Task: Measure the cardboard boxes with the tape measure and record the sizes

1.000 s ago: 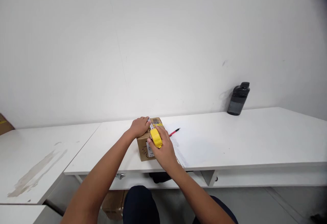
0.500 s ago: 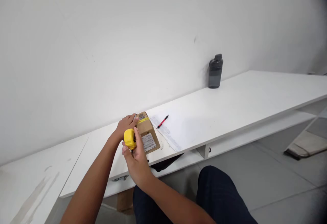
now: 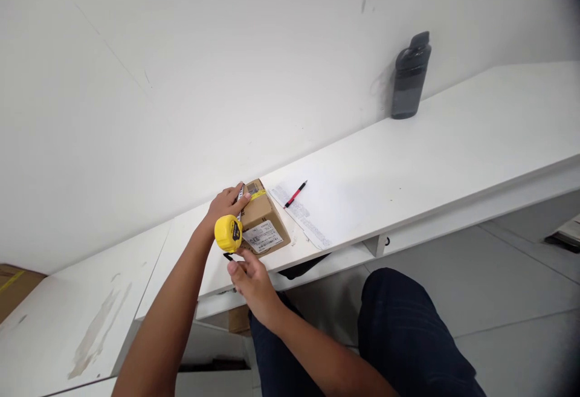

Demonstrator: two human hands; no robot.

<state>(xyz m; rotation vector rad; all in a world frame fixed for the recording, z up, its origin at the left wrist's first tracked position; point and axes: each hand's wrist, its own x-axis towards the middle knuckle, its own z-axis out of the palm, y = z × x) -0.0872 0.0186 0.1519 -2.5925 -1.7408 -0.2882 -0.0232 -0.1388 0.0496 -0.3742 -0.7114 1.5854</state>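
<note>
While the left hand (image 3: 226, 205) lies partly open over the left side of a cardboard box (image 3: 260, 211), thumb apart from the fingers, the right hand (image 3: 254, 281) is half curled below a yellow tape measure (image 3: 228, 234); a black strap (image 3: 228, 257) meets its fingertips, but whether they grip it I cannot tell. The one tape measure sits at the box's near left corner, its blade (image 3: 240, 194) running along the left edge toward the wall. On the desk (image 3: 362, 191), this box stands closed, yellow tape across its top, contents hidden, its long axis running from the wall toward the person. Two more cardboard boxes show: one at the far left (image 3: 16, 288), one under the desk (image 3: 238, 320). One dark bottle (image 3: 410, 80) stands capped by the wall, contents unclear. One red-and-black pen (image 3: 295, 194) lies on printed paper (image 3: 312, 219), pointing wallward and right.
</note>
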